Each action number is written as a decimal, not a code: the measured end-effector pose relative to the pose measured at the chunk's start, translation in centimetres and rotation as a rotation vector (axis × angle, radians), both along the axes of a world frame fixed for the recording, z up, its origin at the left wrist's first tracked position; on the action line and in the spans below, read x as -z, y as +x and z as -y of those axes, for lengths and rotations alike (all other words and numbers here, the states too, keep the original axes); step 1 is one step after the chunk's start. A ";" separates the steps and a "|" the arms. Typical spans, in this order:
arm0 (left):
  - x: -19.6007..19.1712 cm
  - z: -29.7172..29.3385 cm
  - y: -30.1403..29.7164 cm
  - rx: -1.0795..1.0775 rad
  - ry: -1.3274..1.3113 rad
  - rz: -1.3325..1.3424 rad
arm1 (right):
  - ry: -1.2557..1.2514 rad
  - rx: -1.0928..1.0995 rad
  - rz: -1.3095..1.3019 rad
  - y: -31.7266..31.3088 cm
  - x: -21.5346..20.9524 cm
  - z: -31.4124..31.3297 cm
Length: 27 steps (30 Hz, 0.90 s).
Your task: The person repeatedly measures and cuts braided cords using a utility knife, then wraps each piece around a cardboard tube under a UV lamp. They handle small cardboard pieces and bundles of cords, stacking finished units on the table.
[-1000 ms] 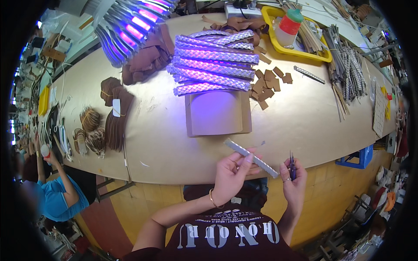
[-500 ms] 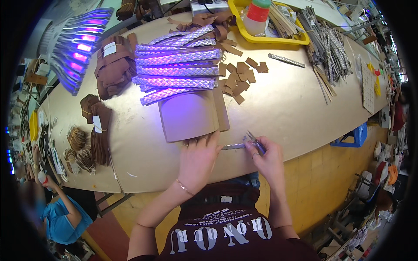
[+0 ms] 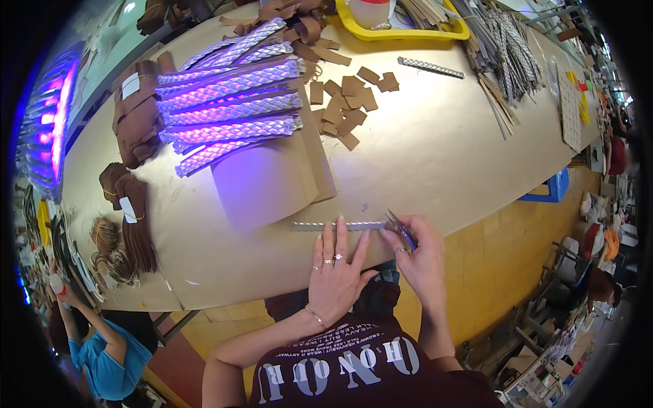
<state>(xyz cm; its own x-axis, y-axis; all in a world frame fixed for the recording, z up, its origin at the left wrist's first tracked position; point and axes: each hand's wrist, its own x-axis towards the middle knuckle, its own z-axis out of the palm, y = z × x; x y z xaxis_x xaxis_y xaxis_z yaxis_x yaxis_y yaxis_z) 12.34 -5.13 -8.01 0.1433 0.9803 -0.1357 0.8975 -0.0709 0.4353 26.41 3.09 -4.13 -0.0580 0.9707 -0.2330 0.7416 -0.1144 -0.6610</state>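
Note:
A narrow silver braided strip (image 3: 309,226) lies crosswise on the table near its front edge. My left hand (image 3: 335,280) rests flat on it, fingers stretched out and apart, fingertips along the strip's middle. At the strip's right end is my right hand (image 3: 425,255), closed around small dark snips (image 3: 401,230). The snips' pointed tips stick up past the fingers. Thumb and fingertips of that hand are close to the strip's end; whether they pinch it I cannot tell. A tiny blue-grey scrap (image 3: 365,207) lies just beyond the strip.
Purple-lit braided strips (image 3: 235,109) are piled on brown card (image 3: 262,180) at the left. Beyond are brown leather pieces (image 3: 348,102), a yellow tray (image 3: 408,32) and a single braided strip (image 3: 430,67). Brown bundles (image 3: 136,217) lie at left. A person in blue (image 3: 112,357) is at lower left.
My left hand has come back from the card's edge and spread flat over the strip, which now shows nearly its whole length. My right hand keeps the snips. The view has shifted.

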 end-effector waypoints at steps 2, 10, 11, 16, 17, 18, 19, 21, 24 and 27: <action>0.1 0.0 0.1 0.009 -0.024 -0.020 | 0.004 -0.008 -0.044 0.1 -0.1 0.0; 0.2 0.1 0.2 0.008 -0.019 -0.041 | 0.010 -0.029 0.008 -0.7 -0.2 -0.3; 0.2 0.0 0.2 0.008 -0.014 -0.042 | 0.012 -0.031 0.010 -0.7 -0.2 -0.3; 0.2 0.0 0.2 0.008 0.001 -0.034 | 0.033 -0.039 0.025 -0.9 -0.2 -0.2; 0.2 0.0 0.2 0.008 0.007 -0.033 | 0.022 -0.040 0.033 -0.9 -0.1 -0.2; 0.1 -0.1 0.1 0.008 0.011 -0.036 | 0.021 -0.042 0.033 -0.9 -0.1 -0.2; 0.1 -0.1 0.2 0.008 0.015 -0.040 | 0.020 -0.043 0.033 -0.9 -0.1 -0.3; -0.1 -0.2 0.1 0.009 0.023 -0.048 | -0.039 -0.079 0.065 -0.8 -0.2 -0.5; -0.2 -0.3 0.1 0.005 0.047 -0.064 | -0.111 -0.126 0.080 -0.6 -0.8 -0.9; -0.1 -0.2 0.1 0.001 0.066 -0.073 | -0.103 -0.169 0.094 -1.0 -1.5 -0.8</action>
<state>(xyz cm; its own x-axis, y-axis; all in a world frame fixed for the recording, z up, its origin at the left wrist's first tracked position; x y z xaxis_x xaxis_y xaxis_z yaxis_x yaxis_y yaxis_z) 12.41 -4.98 -7.92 0.1361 0.9874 -0.0805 0.9266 -0.0981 0.3631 25.42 3.92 -2.66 -0.1914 0.9199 -0.3424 0.8138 -0.0463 -0.5792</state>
